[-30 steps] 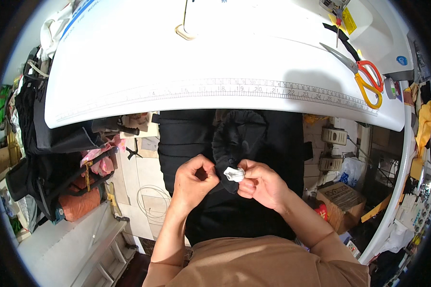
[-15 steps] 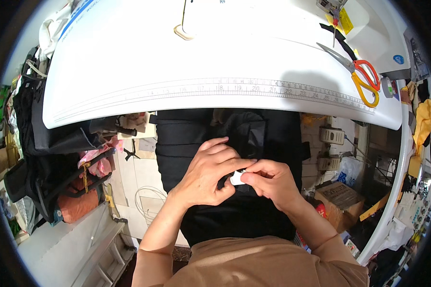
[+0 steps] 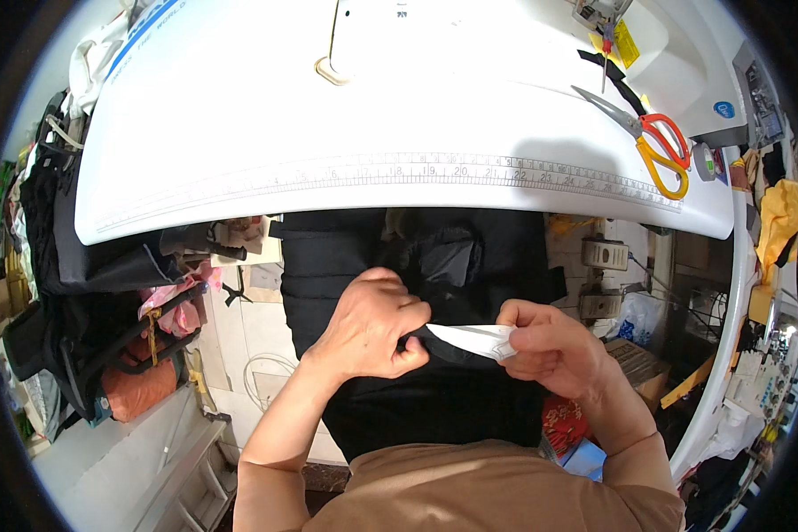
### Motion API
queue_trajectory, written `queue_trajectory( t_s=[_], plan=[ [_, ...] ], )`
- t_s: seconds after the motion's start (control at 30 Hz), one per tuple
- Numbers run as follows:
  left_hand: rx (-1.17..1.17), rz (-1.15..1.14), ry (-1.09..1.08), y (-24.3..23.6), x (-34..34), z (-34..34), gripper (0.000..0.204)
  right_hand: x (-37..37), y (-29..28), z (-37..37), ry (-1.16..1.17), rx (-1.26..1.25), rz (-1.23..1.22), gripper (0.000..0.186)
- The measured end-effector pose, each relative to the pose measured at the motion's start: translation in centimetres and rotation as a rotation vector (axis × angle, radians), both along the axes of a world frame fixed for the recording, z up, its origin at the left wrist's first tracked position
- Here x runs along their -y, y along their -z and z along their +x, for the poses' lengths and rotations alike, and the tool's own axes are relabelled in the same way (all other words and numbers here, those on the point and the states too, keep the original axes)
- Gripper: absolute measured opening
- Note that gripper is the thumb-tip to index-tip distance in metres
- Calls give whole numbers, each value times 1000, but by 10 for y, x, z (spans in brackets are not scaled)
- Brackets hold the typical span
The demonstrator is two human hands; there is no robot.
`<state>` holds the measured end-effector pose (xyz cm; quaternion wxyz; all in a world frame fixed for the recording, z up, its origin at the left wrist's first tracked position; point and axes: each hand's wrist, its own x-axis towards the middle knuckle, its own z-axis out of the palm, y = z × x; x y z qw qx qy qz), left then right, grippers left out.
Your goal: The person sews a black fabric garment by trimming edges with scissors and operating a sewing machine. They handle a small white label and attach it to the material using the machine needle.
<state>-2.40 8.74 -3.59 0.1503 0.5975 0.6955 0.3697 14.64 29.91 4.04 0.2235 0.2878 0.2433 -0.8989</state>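
Note:
Above the black cloth (image 3: 417, 408) over my lap, my right hand (image 3: 559, 346) pinches a white, pointed, paper-like strip (image 3: 470, 339) between thumb and fingers. The strip looks folded, with a few thin dark lines near the thumb. Its narrow end points left and reaches close to my left hand (image 3: 368, 324). The left fingers are curled closed, the thumb lying below them. Whatever they hold, if anything, is hidden against the dark cloth.
A white worktable (image 3: 399, 124) with a printed ruler along its edge stands ahead. Orange-and-yellow scissors (image 3: 661, 155), a screwdriver (image 3: 606, 49) and a grey tape roll (image 3: 703, 161) lie at its right. Dark garments (image 3: 53, 222) hang left; a cardboard box (image 3: 638, 371) stands low right.
My right hand has moved right and slightly down, so more of the white strip shows. The left fingers, partly extended before, are now curled in. The view has shifted a little.

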Motion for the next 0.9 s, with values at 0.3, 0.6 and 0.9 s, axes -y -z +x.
queue_trajectory(
  t_s=[0.3,0.6,0.9],
  plan=[
    [-2,96,-287,-38,-21,29,47,19,19,-27,25,-216,582,17],
    [-31,-16,-349,-18,-25,27,21,8,12,-26,64,-54,309,19],
    [-305,-52,-512,10,22,17,28,-19,-42,-16,54,47,287,20]
  ],
)
